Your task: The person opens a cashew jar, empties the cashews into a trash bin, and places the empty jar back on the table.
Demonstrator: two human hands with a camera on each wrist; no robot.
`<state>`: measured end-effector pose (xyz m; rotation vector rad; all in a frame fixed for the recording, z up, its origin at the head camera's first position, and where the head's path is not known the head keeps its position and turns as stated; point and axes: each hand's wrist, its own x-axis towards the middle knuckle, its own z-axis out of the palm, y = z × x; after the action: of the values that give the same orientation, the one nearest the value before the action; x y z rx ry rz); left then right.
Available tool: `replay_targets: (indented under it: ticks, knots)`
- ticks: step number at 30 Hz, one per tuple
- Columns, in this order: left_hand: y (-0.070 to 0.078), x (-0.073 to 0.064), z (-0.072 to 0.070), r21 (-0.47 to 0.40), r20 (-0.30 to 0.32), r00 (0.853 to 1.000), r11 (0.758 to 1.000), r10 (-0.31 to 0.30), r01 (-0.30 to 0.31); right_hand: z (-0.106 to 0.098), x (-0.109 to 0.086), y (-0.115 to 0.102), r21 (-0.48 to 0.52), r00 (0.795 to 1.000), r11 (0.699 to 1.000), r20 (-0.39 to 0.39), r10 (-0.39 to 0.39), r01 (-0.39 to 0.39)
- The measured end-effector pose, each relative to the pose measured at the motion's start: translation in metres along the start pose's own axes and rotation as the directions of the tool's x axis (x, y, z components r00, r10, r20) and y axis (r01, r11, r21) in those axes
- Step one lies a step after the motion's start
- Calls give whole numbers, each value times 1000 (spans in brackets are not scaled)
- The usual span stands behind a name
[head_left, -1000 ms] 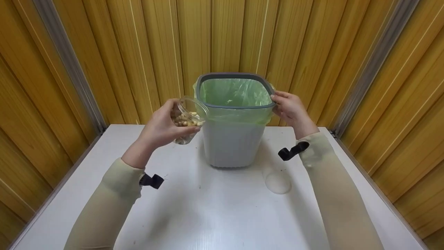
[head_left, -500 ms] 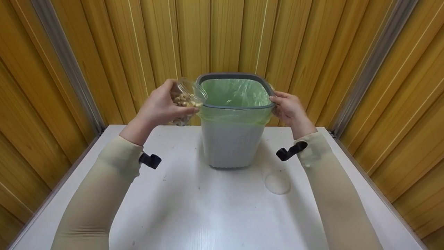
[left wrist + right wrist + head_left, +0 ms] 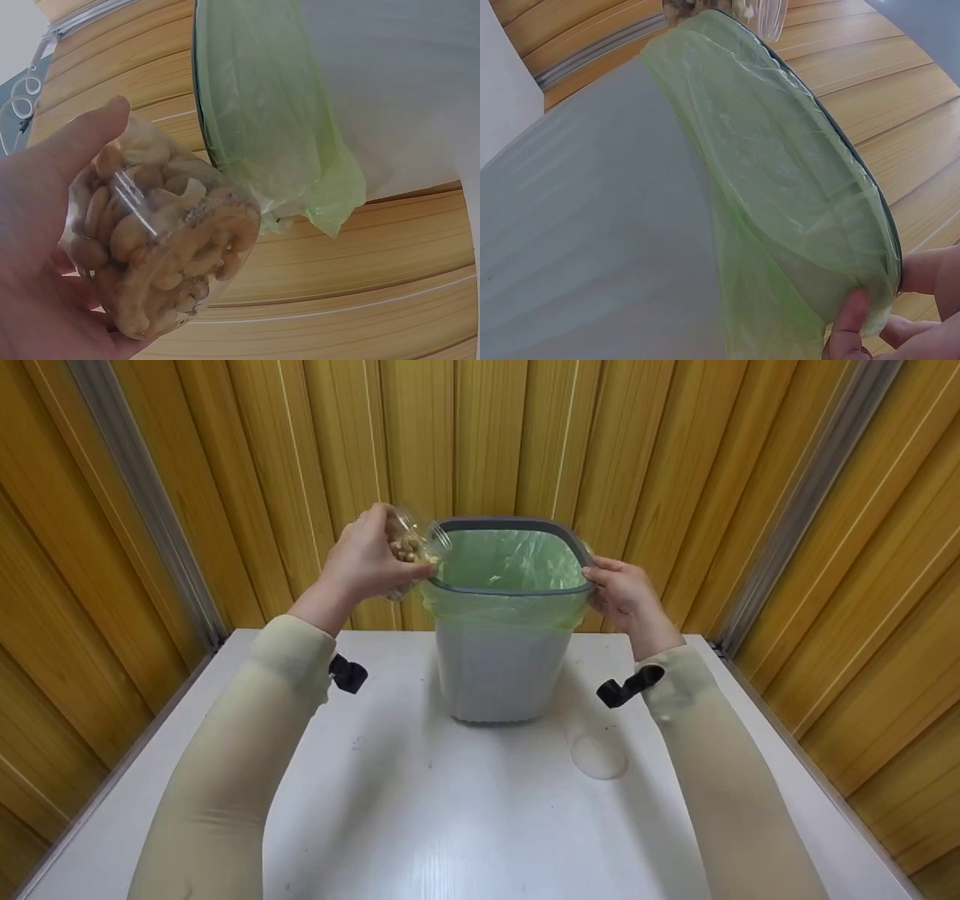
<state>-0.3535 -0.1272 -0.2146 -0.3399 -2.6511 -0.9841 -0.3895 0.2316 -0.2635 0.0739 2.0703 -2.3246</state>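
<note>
My left hand (image 3: 367,551) grips a clear plastic jar (image 3: 161,232) of cashew-like nuts (image 3: 131,232). The jar is tilted, its open mouth at the left rim of a trash can (image 3: 502,667). A thin green bag (image 3: 510,611) lines the can and folds down over its outside, under a dark grey rim (image 3: 510,523). At the can's right side my right hand (image 3: 626,592) pinches the rim and the bag between thumb and fingers. The right wrist view shows those fingertips (image 3: 851,307) pressing the green plastic. What lies at the can's bottom is hidden.
On the white table (image 3: 465,825), a clear round lid (image 3: 598,756) lies right of the can. Small dark specks lie on the table. Wood-look panels (image 3: 487,435) close off the back and both sides.
My left hand has raised the jar from beside the can up to its left rim and tipped it further toward the opening. My right hand stays in place at the rim.
</note>
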Motion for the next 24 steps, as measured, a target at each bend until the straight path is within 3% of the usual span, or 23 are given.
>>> replay_targets:
  ticks: [4, 9, 15, 24]
  knots:
    - [2, 7, 5, 125, -21, 1000, 992, 5, -3, 1, -1, 1, -1, 1000, 1000, -3, 6, -6]
    - [6, 14, 10, 263, -44, 998, 964, 52, -39, 2, -2, 0, -9, 1000, 1000, -11, 9, -9]
    - [10, 19, 14, 359, -48, 994, 930, 101, -77, 2, -3, -1, -3, 1000, 1000, -4, 11, -11]
    - [12, 21, 17, 505, -22, 987, 854, 160, -127, 1, -4, -1, -13, 1000, 1000, -3, 9, -9]
